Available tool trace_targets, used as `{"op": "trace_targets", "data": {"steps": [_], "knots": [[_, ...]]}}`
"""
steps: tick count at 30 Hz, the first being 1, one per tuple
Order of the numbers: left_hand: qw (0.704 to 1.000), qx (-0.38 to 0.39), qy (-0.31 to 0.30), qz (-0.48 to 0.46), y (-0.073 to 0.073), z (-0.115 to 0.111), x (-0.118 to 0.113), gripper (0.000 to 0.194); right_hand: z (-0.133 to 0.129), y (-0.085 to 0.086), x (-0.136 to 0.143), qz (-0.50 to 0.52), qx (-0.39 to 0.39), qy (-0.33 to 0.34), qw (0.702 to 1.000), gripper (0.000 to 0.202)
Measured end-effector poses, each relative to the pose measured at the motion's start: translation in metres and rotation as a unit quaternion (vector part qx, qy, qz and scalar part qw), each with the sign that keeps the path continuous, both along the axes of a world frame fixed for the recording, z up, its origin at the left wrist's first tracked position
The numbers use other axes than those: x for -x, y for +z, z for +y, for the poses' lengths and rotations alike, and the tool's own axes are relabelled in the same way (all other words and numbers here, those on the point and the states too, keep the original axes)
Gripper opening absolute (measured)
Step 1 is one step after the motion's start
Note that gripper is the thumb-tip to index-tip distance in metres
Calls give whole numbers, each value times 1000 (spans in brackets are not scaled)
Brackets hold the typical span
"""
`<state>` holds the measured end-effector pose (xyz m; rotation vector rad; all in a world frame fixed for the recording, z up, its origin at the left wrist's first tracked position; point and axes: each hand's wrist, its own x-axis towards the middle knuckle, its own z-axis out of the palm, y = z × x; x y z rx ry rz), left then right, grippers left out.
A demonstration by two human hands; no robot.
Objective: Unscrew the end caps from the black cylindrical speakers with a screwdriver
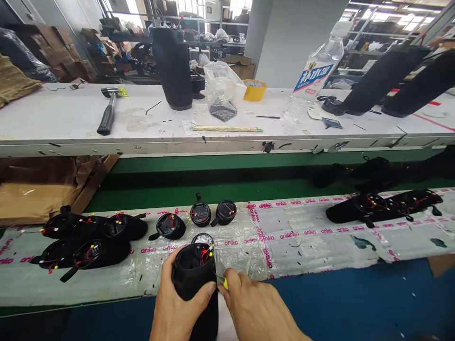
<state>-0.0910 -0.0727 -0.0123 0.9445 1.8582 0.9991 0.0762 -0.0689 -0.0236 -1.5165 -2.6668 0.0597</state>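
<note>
Black speaker shell (195, 279): left hand (177, 303) is gripping it upright, steadying it (wires exposed), right hand (256, 308) at three o'clock pinching a yellow connector (225, 283).

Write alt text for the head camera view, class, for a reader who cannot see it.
The left hand grips an open black cylinder with red wires inside, while the right hand pinches a small yellow connector beside it. Round black caps and more black shells lie on the taped plastic sheet ahead.
</note>
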Motion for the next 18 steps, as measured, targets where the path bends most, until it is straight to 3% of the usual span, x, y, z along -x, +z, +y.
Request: {"op": "trace_targets", "data": {"steps": [7,10,13,15,18], "knots": [[1000,4,-9,2,-4,4,6,73,6,3,9,-10,49,3,999,14],[990,5,-23,-136,-6,5,15,69,11,10,2,96,34,15,995,7],[946,82,0,-314,-7,2,21,65,16,18,-11,167,10,14,986,4],[925,107,10,-364,-8,-1,23,65,19,22,-17,130,11,24,991,1],[923,81,-6,-375,-11,-3,24,66,24,24,-18,49,18,62,997,15]]}}
